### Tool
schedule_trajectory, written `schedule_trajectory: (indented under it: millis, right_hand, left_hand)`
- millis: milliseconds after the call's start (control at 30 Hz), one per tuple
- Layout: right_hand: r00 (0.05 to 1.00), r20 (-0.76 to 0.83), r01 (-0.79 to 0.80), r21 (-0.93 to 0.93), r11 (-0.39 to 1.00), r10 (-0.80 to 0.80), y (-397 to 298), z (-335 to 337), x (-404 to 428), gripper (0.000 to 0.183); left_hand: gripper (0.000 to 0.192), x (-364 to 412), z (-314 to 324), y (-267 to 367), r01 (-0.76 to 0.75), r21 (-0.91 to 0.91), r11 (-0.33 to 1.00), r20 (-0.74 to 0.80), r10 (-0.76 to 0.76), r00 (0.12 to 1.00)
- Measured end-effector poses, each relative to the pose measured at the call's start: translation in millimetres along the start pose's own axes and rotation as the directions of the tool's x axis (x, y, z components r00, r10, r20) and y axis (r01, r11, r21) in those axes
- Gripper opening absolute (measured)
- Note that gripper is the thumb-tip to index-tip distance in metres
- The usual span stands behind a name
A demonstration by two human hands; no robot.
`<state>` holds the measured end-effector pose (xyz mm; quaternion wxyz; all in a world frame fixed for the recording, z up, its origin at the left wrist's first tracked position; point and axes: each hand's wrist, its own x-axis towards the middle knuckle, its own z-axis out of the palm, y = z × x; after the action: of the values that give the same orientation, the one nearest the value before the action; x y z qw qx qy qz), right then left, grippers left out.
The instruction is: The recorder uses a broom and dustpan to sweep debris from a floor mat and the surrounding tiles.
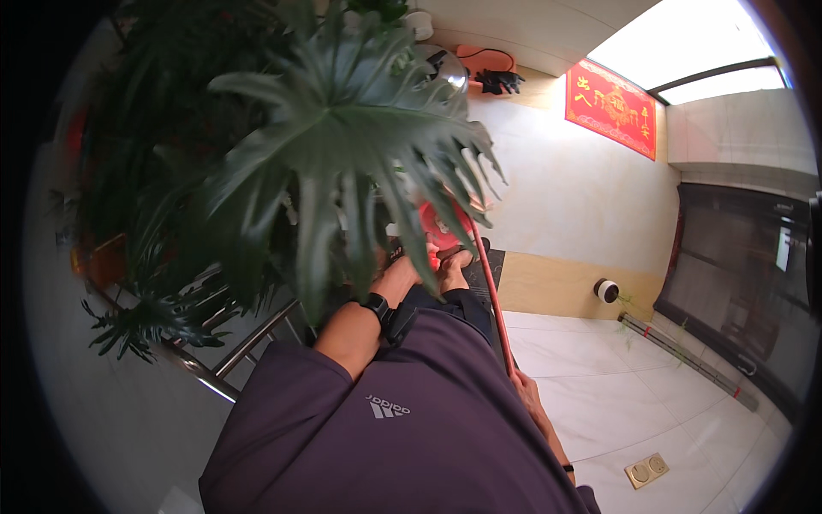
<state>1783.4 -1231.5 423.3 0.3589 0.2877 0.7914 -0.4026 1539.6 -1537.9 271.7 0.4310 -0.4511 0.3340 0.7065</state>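
My right hand (523, 387) is closed around the lower end of a long red pole (491, 289), at the right side of my body. The pole runs up to a red plastic object (449, 226), partly covered by a large potted plant's leaf (334, 122). My left hand (419, 265), below a black wristwatch, reaches down in front of me beside that red object. Leaf tips hide part of this hand; small bright red parts show at its fingers, but its grip is unclear. A bare foot or lower leg (454, 266) shows just right of it.
Dense foliage and a metal rail (199, 372) stand at the left. A pink bin (485, 61) with black gloves (499, 81) is at the top. A red mat (610, 109), a small white-and-black pot (605, 291) and a grey bar (690, 363) lie rightward.
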Motion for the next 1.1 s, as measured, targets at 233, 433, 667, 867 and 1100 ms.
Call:
schedule_trajectory:
  millis: [233,433,667,867,1100]
  right_hand:
    - [0.989,-0.01,-0.148,0.142,0.979,0.151,-51,34,-15,0.035]
    - [0.986,-0.145,-0.089,-0.042,0.995,0.082,-79,87,-1,0.027]
    - [0.97,0.181,-0.235,0.528,0.816,0.162,-11,115,-76,0.038]
    - [0.981,0.0,-0.18,0.361,0.915,0.193,-59,113,-63,0.03]
    - [0.961,-0.197,-0.133,0.286,0.949,0.194,-5,136,-55,0.027]
  left_hand:
    - [0.018,-19,-30,1,0.122,0.072,0.99,-0.137,-0.112,0.984]
    - [0.021,-20,-74,-5,0.102,-0.052,0.993,-0.005,-0.102,0.995]
    - [0.019,-24,-89,2,0.096,-0.023,0.995,0.002,-0.096,0.995]
    - [0.015,-20,-107,16,0.251,0.021,0.968,0.069,-0.252,0.965]
    - [0.017,-20,-75,14,0.226,0.287,0.931,-0.008,-0.233,0.972]
